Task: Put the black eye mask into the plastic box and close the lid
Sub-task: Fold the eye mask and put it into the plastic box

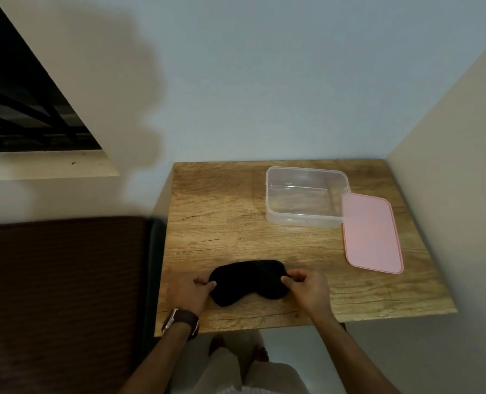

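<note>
The black eye mask [248,281] lies flat on the wooden table [221,223] near its front edge. My left hand [190,291] pinches the mask's left end and my right hand [310,288] pinches its right end. The clear plastic box [304,220] stands open and empty at the back right of the table. Its pink lid [371,234] lies flat just right of the box, with one corner tucked against the box's side.
A wall rises right behind the table and another wall closes in on the right. A dark brown padded surface [59,294] sits to the left of the table. A barred window [22,103] is at the upper left.
</note>
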